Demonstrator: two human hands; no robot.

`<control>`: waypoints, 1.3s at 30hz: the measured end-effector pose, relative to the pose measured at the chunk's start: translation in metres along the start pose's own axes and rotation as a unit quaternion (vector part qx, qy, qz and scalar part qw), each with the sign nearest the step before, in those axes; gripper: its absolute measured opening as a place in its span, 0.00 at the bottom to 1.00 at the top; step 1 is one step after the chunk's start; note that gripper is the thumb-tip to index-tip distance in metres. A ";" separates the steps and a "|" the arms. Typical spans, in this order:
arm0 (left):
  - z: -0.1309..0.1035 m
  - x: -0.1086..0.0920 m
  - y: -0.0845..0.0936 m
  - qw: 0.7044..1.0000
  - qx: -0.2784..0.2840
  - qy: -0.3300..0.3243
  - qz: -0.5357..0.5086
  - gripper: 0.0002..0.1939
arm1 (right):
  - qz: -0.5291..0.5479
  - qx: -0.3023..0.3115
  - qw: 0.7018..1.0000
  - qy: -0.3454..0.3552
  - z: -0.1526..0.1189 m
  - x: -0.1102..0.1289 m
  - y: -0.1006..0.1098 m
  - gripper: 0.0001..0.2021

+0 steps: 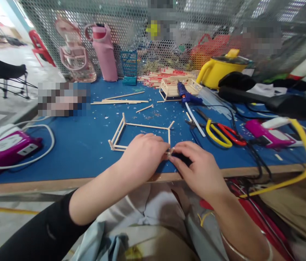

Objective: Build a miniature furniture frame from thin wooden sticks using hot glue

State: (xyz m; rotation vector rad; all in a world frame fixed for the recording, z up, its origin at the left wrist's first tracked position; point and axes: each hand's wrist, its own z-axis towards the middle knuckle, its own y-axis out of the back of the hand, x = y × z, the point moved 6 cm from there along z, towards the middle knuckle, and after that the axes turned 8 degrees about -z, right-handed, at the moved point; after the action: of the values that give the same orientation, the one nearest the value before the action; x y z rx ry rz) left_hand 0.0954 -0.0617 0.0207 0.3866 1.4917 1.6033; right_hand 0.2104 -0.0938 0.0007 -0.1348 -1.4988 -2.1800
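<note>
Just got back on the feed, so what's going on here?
A person's left hand and right hand meet at the near right corner of a stick frame on the blue table. The right hand pinches it there; the left hand's grip is hidden. Loose sticks and a glue gun are farther back, untouched.

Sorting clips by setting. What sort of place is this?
Probably a handicraft workshop: there's a blue hot-glue gun, loose thin pale wooden sticks and a rectangular pale wooden-stick frame.
</note>
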 end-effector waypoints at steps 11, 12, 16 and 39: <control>-0.004 0.003 -0.005 1.000 0.025 0.006 -0.013 0.12 | 0.026 -0.033 0.999 0.012 0.001 -0.002 0.001 0.06; -0.004 0.003 -0.004 1.000 0.023 0.012 -0.016 0.12 | 0.027 -0.029 0.999 0.010 0.001 -0.002 0.000 0.06; -0.005 0.003 -0.002 0.999 -0.007 0.016 -0.038 0.11 | 0.029 -0.020 0.999 0.005 0.001 -0.002 0.000 0.07; -0.150 0.086 0.048 0.814 -0.376 0.439 -0.058 0.16 | 0.138 -0.048 0.982 -0.122 -0.011 -0.019 0.016 0.09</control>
State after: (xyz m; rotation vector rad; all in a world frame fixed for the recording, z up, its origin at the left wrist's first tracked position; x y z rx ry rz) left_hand -0.0811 -0.0864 0.0019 -1.0037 1.2639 2.2315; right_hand 0.2357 -0.1016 0.0033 -0.6244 -1.4027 -2.0649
